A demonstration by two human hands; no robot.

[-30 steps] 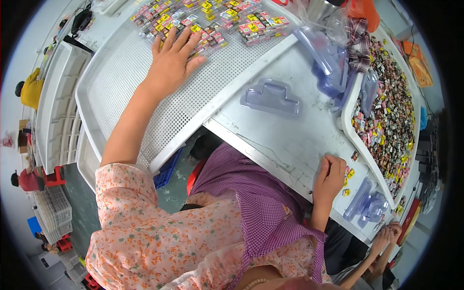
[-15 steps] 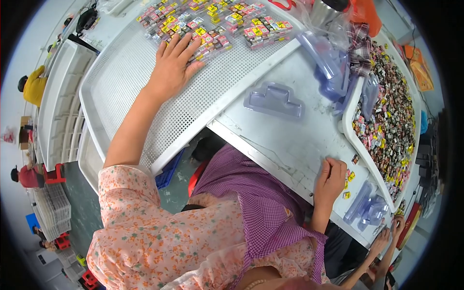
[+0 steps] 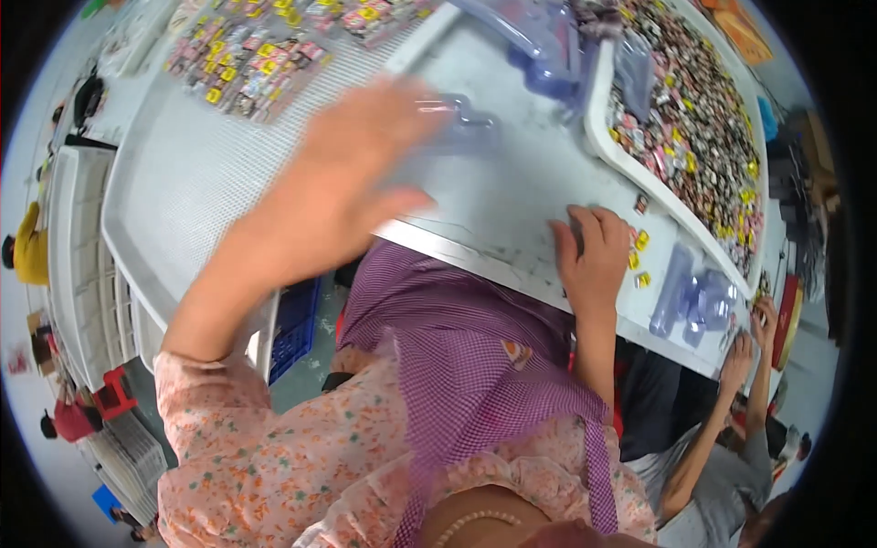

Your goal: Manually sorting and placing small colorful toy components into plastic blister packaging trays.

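Note:
My left hand (image 3: 356, 160), smeared by motion, is over the edge between the white mesh tray (image 3: 178, 151) and the table. Its thumb stands apart, and its outstretched fingers are at a clear stepped plastic blister tray (image 3: 473, 135), partly covering it; I cannot tell whether they touch. Near the table's front edge rests my right hand (image 3: 596, 260), loosely bent, thumb apart, nothing in it. Beside it lie several small yellow pieces (image 3: 639, 242) and one dark piece. Filled packs (image 3: 251, 64) of small coloured pieces lie in the far part of the mesh tray.
A white-rimmed bin (image 3: 598, 128) heaped with small coloured pieces stands at the right. Stacked blister trays (image 3: 553, 68) lie at its left side, more (image 3: 692, 297) near the front edge. A co-worker's hands (image 3: 742, 352) are at the lower right; stacked white trays (image 3: 78, 265) stand far left.
My left hand has left the filled packs and swung right and nearer to the blister tray. My right hand stays at the table's edge, its thumb now farther from the fingers. The whole view has shifted.

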